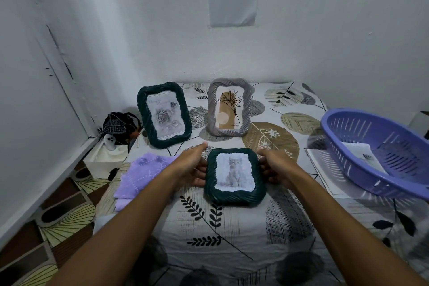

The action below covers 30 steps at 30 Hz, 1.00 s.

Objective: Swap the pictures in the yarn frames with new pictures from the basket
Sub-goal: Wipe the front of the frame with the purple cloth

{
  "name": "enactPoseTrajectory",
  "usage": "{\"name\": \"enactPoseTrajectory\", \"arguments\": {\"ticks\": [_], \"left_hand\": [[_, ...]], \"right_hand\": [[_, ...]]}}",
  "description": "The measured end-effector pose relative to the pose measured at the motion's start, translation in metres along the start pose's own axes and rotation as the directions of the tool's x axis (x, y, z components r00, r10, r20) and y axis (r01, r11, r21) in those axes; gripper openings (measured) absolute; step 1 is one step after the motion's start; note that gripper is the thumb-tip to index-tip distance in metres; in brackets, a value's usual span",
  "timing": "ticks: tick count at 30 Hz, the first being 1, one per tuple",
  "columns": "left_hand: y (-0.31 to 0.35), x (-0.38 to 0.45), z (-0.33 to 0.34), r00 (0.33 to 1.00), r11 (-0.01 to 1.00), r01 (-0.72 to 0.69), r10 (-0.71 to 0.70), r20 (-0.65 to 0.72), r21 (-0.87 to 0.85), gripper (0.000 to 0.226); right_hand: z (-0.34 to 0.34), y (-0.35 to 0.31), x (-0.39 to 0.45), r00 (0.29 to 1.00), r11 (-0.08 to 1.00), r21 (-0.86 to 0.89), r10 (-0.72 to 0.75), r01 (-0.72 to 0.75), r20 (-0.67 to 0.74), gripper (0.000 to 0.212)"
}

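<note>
At picture centre, the left hand [193, 167] and right hand [275, 167] grip opposite side edges of a dark green frame [234, 177] showing a kitten picture [234, 173]. Two further frames stand behind it. At right, the purple basket [380, 179] holds papers.

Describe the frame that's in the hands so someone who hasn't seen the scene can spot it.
On the leaf-print bedspread, nearest the viewer and in front of two frames standing by the wall, is the held frame, with the left hand and right hand gripping its sides. It is dark green like the rose-picture frame, unlike the grey frame, and it alone shows a white kitten.
</note>
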<state>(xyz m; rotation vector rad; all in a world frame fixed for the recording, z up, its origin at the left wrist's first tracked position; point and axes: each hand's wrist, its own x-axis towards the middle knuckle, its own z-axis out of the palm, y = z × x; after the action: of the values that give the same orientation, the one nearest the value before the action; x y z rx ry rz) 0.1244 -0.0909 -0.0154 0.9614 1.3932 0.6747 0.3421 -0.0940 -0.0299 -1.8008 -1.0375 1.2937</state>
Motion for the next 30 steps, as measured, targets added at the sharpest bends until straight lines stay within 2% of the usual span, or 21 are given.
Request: {"name": "enactPoseTrajectory", "arguments": {"ticks": [4,7,10,13,16,19,22,24,30], "left_hand": [[0.003,0.003,0.001,0.999,0.994,-0.038,0.038,-0.001,0.098,0.049],[0.003,0.008,-0.002,0.991,0.941,-0.108,0.126,-0.036,0.321,0.044],[-0.001,0.006,-0.013,0.953,0.780,-0.235,0.302,-0.020,0.580,0.038],[-0.009,-0.003,-0.041,0.845,0.579,-0.371,0.535,0.004,0.726,0.036],[-0.023,-0.014,-0.082,0.763,0.399,-0.405,0.643,0.064,0.823,0.058],[-0.044,-0.024,-0.126,0.744,0.265,-0.392,0.654,0.135,0.881,0.085],[-0.067,-0.031,-0.162,0.770,0.255,-0.339,0.628,0.111,0.906,0.106],[-0.080,-0.033,-0.176,0.792,0.257,-0.299,0.605,0.089,0.919,0.117],[-0.099,-0.031,-0.187,0.884,0.298,-0.192,0.466,0.033,0.935,0.140]], "right_hand": [[0.001,0.002,0.001,0.999,0.994,-0.098,-0.039,0.037,-0.014,0.038],[0.002,0.003,0.001,0.995,0.973,-0.211,-0.102,0.096,-0.018,0.027],[0.009,0.000,-0.001,0.972,0.911,-0.356,-0.233,0.207,-0.032,0.024],[0.026,-0.013,-0.011,0.920,0.856,-0.392,-0.387,0.336,-0.057,0.021],[0.053,-0.030,-0.020,0.866,0.807,-0.350,-0.498,0.476,0.028,0.029],[0.087,-0.045,-0.022,0.853,0.817,-0.249,-0.481,0.520,0.205,0.026],[0.126,-0.055,-0.017,0.869,0.857,-0.233,-0.379,0.459,0.318,0.014],[0.148,-0.058,-0.011,0.896,0.880,-0.255,-0.318,0.400,0.311,0.011],[0.182,-0.060,0.009,0.954,0.894,-0.369,-0.169,0.254,0.247,0.037]]}}
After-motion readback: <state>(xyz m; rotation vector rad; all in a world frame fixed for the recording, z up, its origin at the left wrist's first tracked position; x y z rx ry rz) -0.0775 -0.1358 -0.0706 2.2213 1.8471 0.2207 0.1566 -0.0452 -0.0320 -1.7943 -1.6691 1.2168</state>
